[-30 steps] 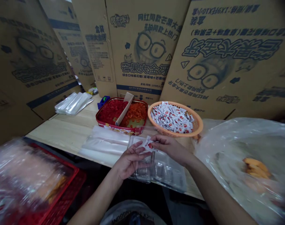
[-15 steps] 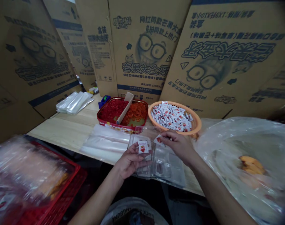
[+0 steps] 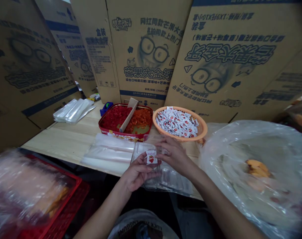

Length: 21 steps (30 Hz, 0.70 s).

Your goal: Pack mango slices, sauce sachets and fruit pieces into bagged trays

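Observation:
A small white sachet (image 3: 151,157) with a red print is pinched between the thumb and fingers of my left hand (image 3: 137,171), its printed face up. Close by on the right is my right hand (image 3: 175,155), thumb and fingers apart, the thumb tip near the sachet's edge. No sachet shows clearly between its fingers, which are slightly blurred. Clear plastic trays (image 3: 169,181) with moulded compartments lie under both hands at the table's front edge. Beyond the right hand, an orange basket (image 3: 204,129) is heaped with similar sachets (image 3: 177,122).
A red tin (image 3: 126,135), split by a cardboard strip (image 3: 129,114), holds red and orange bits. Flat clear bags (image 3: 111,149) lie in front, more bags (image 3: 73,109) back left. A red crate (image 3: 77,182) stands left, a large plastic bag (image 3: 230,166) right, cardboard boxes (image 3: 146,49) behind.
At first both hands were at the sachet together. The right hand then drew right with a second sachet, and is now back beside the left, that sachet no longer clearly visible.

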Available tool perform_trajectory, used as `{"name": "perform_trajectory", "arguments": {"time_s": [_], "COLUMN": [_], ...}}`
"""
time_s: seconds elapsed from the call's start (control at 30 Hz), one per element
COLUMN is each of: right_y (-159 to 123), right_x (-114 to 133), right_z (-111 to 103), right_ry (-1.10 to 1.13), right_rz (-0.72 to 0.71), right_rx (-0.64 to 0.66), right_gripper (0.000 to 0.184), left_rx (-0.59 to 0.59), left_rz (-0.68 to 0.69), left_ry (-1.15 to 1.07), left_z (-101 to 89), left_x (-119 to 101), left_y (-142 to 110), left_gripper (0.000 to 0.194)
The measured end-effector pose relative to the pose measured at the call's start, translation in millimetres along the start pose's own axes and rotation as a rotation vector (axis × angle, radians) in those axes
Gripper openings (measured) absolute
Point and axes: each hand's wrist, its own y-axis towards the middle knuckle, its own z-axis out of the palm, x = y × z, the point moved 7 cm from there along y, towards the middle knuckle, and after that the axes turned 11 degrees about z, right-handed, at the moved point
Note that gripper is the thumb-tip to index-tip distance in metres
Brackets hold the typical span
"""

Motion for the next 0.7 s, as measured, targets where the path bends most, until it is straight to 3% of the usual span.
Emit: {"name": "perform_trajectory", "arguments": {"time_s": [0.1,0.2,0.33,0.43,0.57,0.7], "right_y": [1.6,2.5,0.8,-6.1,-15.5,-27.0], "right_x": [11.3,12.3,-3.4,-11.7,-3.2,4.0], "right_z": [13.3,16.3,10.5,7.3,5.8,4.4], "right_ry": [-0.074,-0.047,0.146,0.201,0.037,-0.153], "right_rz": [-0.015,0.031,0.256,0.396,0.356,0.296], "right_rx": [0.077,0.059,-0.047,-0.157,-0.299,-0.346], "right_gripper": [0.027,0.016,0.005,0.009,0.018,0.017], "left_rx": [0.017,0.018,-0.042,-0.08,-0.124,-0.112], "left_rz": [-0.002,-0.003,0.047,0.132,0.22,0.215], "left_ry": [-0.011,-0.008,-0.031,-0.058,-0.07,-0.057], "left_z": [4.5,7.5,7.7,9.7,12.8,14.2], "left_x": [2.9,4.4,5.7,8.2,13.8,17.2], "left_y": [-0.8,-1.1,1.1,3.8,5.5,4.9], "left_gripper": [0.052,0.056,0.059,0.062,0.059,0.061]}}
